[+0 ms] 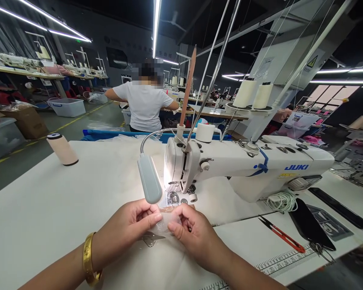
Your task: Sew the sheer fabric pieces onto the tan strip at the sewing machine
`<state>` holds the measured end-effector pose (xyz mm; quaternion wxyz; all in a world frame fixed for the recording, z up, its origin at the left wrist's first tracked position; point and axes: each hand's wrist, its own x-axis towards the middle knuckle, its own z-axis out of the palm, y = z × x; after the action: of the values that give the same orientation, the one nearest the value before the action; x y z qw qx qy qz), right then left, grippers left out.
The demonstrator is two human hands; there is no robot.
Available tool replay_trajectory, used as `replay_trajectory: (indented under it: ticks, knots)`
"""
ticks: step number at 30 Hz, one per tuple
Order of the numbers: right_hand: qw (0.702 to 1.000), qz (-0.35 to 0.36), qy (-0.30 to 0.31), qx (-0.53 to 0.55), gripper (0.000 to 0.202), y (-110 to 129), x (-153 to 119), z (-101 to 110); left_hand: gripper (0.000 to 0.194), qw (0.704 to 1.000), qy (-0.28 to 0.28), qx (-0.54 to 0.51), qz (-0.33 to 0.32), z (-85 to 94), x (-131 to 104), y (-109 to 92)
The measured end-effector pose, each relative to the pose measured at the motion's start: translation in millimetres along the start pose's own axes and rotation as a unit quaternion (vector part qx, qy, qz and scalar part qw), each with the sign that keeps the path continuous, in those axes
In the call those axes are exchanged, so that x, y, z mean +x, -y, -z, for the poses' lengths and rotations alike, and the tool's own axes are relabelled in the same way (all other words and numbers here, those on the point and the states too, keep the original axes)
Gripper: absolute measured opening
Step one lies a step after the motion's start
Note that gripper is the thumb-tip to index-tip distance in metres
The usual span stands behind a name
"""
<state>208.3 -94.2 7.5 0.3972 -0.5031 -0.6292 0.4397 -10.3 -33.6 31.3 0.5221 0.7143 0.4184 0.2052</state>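
Observation:
A small piece of sheer whitish fabric (166,224) is stretched between my two hands, just in front of the sewing machine's needle area (173,198). My left hand (136,219), with a gold bangle on its wrist, pinches the fabric's left side between thumb and fingers. On the other side my right hand (191,226) grips it with curled fingers and thumb. Below the fabric a thin metal loop (149,241) shows partly; what it belongs to I cannot tell. The white JUKI sewing machine (218,161) stands behind my hands, and a grey lamp (150,179) hangs beside its head.
On the table's right lie red-handled thread snips (282,233), a black phone (311,225), a coil of pale cord (282,201) and a printed ruler (278,262). A peach thread cone (62,150) stands at the left edge. A person in a white shirt (143,104) sits ahead, facing away.

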Motion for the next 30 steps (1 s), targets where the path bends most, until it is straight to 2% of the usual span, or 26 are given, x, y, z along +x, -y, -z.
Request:
replay_trajectory:
  ticks: [9, 18, 25, 28, 30]
  knots:
    - [1.0, 0.004, -0.028, 0.0, 0.029, -2.5, 1.0, 0.4, 0.045, 0.999, 0.016, -0.031, 0.016, -0.7, -2.2, -0.3]
    - [0.999, 0.017, -0.015, 0.025, 0.038, -3.3, -0.5, 2.2, 0.043, 0.996, 0.018, -0.068, 0.047, 1.3, -2.6, -12.9]
    - [0.999, 0.047, -0.023, 0.008, 0.041, -1.3, -2.9, 3.1, 0.044, 0.99, 0.034, -0.133, 0.044, -0.2, -1.2, -2.8]
    - [0.997, 0.069, -0.039, -0.004, 0.04, 9.7, -15.8, 2.6, 0.043, 0.988, 0.085, -0.123, 0.032, 8.3, -16.4, -18.8]
    - [0.997, 0.069, -0.021, 0.001, 0.036, 20.0, -28.3, 0.2, 0.041, 0.988, 0.123, -0.088, 0.038, 18.5, -28.8, -36.4]
